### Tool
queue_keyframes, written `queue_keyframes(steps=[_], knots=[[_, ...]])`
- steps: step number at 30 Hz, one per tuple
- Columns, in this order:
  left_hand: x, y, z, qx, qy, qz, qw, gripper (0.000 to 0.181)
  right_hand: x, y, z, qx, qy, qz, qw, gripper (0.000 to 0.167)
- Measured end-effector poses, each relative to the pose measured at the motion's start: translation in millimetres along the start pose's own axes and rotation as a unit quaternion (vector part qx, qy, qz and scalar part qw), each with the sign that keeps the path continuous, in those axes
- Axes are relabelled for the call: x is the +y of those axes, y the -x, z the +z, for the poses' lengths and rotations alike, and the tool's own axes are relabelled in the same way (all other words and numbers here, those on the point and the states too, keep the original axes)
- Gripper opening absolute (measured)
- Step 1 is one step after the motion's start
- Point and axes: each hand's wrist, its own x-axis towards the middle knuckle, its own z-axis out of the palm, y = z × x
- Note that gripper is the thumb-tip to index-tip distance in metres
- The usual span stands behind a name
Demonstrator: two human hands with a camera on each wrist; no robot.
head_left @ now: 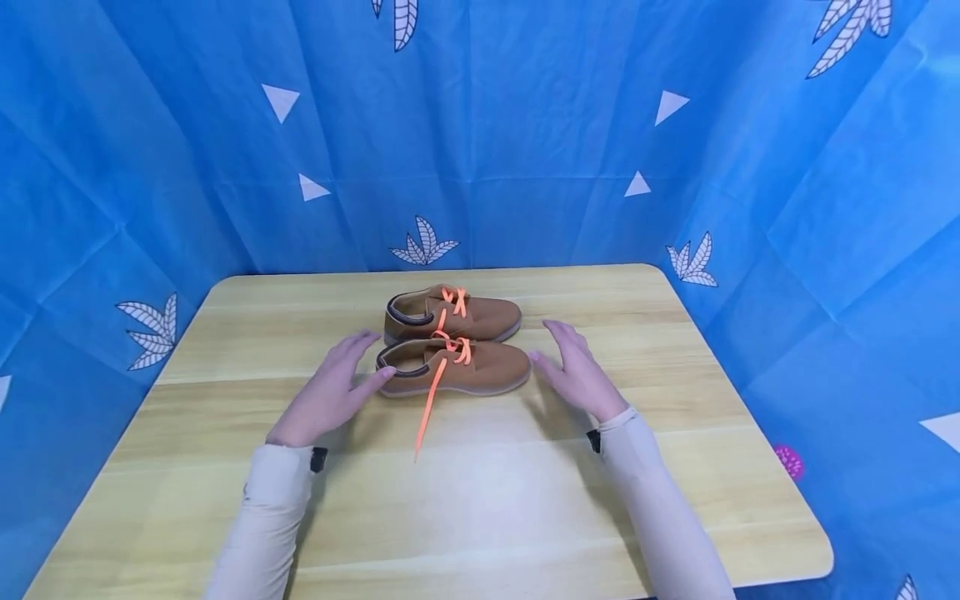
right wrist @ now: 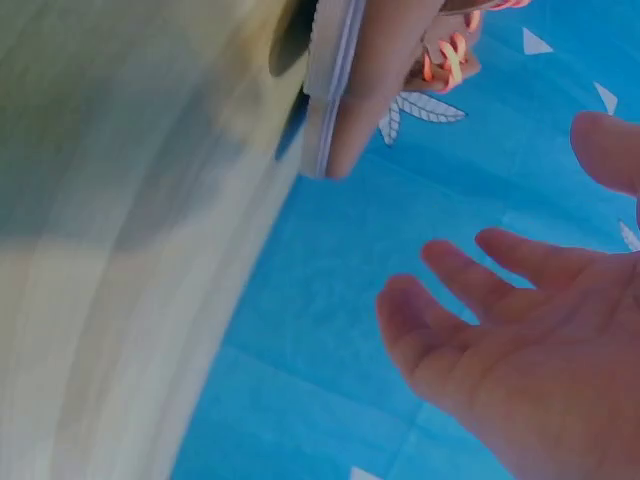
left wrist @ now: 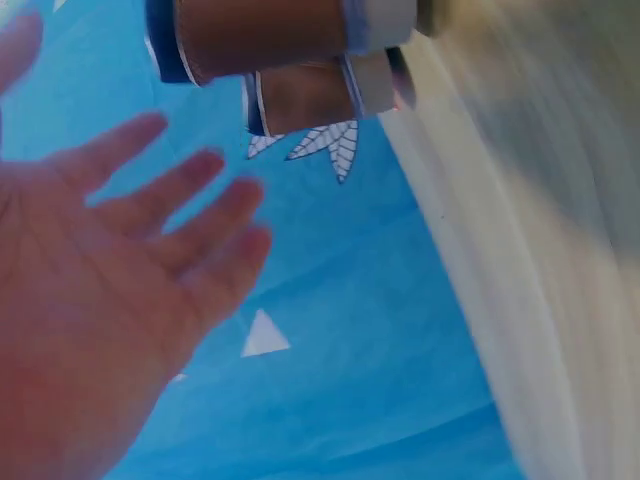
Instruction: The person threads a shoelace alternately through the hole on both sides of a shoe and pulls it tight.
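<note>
Two brown shoes lie side by side on the table, toes to the right: a near shoe (head_left: 491, 367) and a far shoe (head_left: 491, 317). Both have orange laces, and one lace end (head_left: 427, 417) trails over the near shoe's side onto the wood. At the heel end is my left hand (head_left: 330, 392), fingers spread and holding nothing; its thumb tip overlaps the near heel in the head view. The left wrist view shows a gap between those fingers and the heels (left wrist: 265, 35). My right hand (head_left: 577, 371) stands by the toes, fingers extended, gripping nothing.
The shoes and both forearms are over a light wooden table (head_left: 495, 517) with rounded corners. Blue cloth (head_left: 480, 125) printed with white leaves and triangles hangs behind it and along both sides.
</note>
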Motion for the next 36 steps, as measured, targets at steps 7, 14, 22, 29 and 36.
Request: queue_keyframes(steps=[7,14,22,29,36], knots=[[14.3,15.3,5.5,0.133,-0.123,0.029,0.983,0.077,-8,14.8,4,0.057,0.074,-0.016,0.9955,0.081],[15.2,20.4,16.5,0.159,-0.181,0.021,0.9702,0.087,-11,23.9,11,0.057,0.136,0.008,0.989,0.1],[9.7,23.6,22.2,0.147,-0.193,0.001,0.9702,0.095,-8,31.3,14,0.054,0.17,0.03,0.9835,0.113],[-0.9,29.2,24.5,0.139,-0.193,-0.024,0.971,0.097,0,34.5,19,0.051,0.181,0.043,0.9812,0.116],[-3.8,28.4,22.7,0.145,-0.193,-0.029,0.97,0.096,3,30.1,19,0.053,0.188,0.037,0.9799,0.116]])
